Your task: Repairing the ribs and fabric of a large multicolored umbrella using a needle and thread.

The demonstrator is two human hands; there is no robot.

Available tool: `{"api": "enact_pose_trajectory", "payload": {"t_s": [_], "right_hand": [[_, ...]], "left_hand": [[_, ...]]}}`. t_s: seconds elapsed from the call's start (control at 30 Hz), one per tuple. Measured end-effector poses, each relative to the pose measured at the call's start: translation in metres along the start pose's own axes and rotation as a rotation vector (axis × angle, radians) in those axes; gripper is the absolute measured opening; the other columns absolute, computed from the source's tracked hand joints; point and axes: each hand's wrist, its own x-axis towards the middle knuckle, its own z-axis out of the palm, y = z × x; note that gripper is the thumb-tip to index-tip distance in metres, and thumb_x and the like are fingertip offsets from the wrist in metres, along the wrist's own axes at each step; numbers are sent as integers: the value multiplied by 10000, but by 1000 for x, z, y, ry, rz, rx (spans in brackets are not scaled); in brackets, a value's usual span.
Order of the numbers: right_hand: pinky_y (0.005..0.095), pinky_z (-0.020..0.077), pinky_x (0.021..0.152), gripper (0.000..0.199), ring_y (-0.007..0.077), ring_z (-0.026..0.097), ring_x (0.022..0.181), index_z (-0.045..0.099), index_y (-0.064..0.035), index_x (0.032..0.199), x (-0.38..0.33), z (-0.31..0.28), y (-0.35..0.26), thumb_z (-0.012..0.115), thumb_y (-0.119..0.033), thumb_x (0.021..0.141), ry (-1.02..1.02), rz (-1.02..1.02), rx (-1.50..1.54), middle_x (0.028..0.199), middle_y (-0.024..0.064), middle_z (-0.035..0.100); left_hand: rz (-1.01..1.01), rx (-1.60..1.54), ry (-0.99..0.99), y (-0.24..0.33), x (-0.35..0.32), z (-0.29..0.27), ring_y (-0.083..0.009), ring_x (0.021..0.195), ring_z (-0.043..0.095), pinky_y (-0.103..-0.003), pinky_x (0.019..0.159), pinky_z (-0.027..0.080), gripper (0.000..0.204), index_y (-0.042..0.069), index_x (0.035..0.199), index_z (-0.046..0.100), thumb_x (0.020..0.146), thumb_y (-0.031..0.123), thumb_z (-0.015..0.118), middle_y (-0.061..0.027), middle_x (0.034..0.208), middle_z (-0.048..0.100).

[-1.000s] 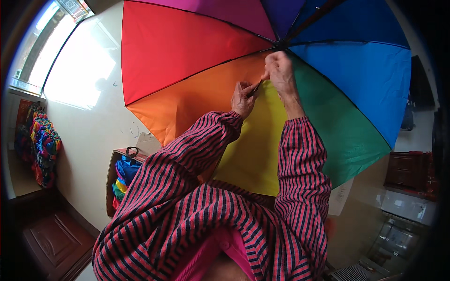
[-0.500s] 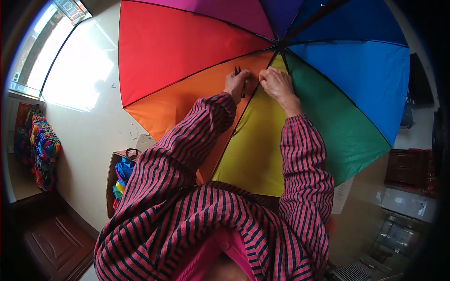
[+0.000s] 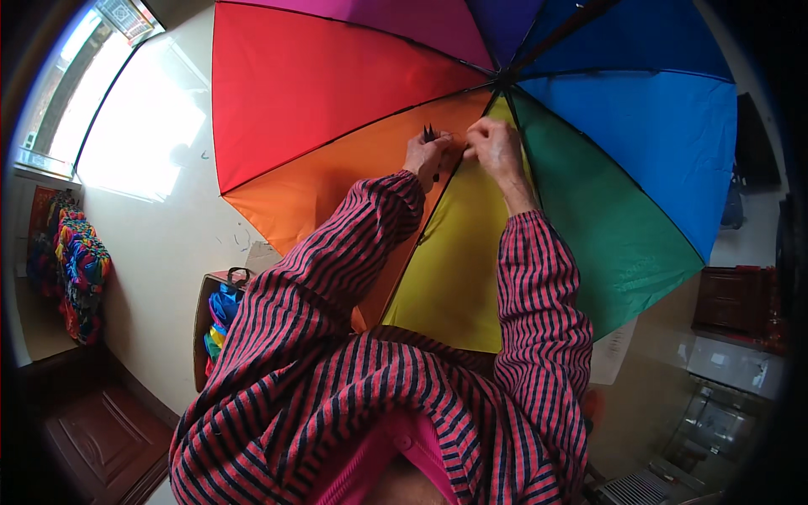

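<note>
An opened rainbow umbrella [image 3: 295, 101] spreads before me with its ribs showing and their hub [image 3: 501, 82] toward the far side. My left hand [image 3: 427, 153] is over the orange panel, fingers closed round small black thread snips [image 3: 429, 133]; two dark points stick up past the fingers and black bits show below. Close beside it, my right hand [image 3: 495, 147] is pinched above the rib between the orange and yellow panels. Whatever its fingertips hold is too small to make out; a faint thin line shows between the hands.
Left of me stands a cardboard box [image 3: 202, 337] with folded colourful umbrellas [image 3: 221, 311]. Further left hangs a bundle of multicoloured cloth [image 3: 80, 269]. A brown wooden panelled piece [image 3: 105, 429] is at lower left, dark red furniture [image 3: 732, 300] at right.
My right hand has turned and lifted slightly, and its forearm has shifted a little left. The left hand keeps the snips in nearly the same place.
</note>
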Motion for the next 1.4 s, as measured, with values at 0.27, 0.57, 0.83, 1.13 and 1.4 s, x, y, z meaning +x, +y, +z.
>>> {"api": "enact_pose_trajectory", "payload": {"t_s": [0.27,0.57,0.83,1.13,1.4], "right_hand": [[287,483,489,154,147,639,555,514,-9,947,5,-4,-36,549,-149,893,-33,5,484,684,89,638],[380,491,500,58,242,636,597,498,-35,902,-4,24,-89,513,-80,869,486,-470,-278,679,112,598],[333,507,491,105,219,649,633,494,-47,863,-13,60,-103,558,-85,788,325,-544,-438,653,85,599],[329,505,467,143,239,658,593,507,-18,864,-15,68,-106,571,-95,763,222,-533,-378,650,113,611],[385,507,518,211,288,627,627,500,5,921,-68,100,-135,551,-89,739,10,-762,-206,688,140,592]], "left_hand": [[439,562,-17,-37,22,-12,-109,613,535,-274,545,421,137,41,832,610,829,176,632,-23,684,589],[891,906,217,-47,37,-3,-190,807,597,-333,716,468,204,50,993,620,849,195,617,-69,870,632],[751,992,424,-38,-15,36,-211,807,623,-326,744,484,329,60,1145,566,889,266,584,-87,942,658],[589,859,219,-28,2,37,-207,790,631,-315,728,481,188,53,978,648,873,201,594,-117,872,659],[553,581,112,-52,26,5,-216,729,626,-320,708,489,250,57,1042,642,866,233,608,-121,758,645]]}}
